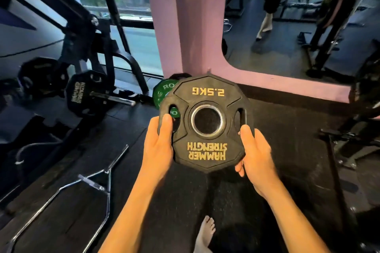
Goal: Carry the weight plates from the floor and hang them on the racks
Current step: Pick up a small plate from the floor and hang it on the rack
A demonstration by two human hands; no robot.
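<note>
a black steel weight rack [96, 47] stands at the left, black hexagonal plates [82, 93] already hung on its peg. in front of the pink pillar [164, 26], off the floor, a black rubber 2.5kg plate [206, 123] faces the camera, its yellow lettering upside down, the weight mark at the far edge. the left hand [159, 146] and right hand [256, 154] grip its opposite rims, thumbs on the face. a green plate [162, 93] leans behind it.

A: Dark rubber floor [287, 150] across the lower frame, pink pillar [164, 16] at top centre.
B: And daylight through the window [131, 26] upper left, mirror [298, 16] upper right.
</note>
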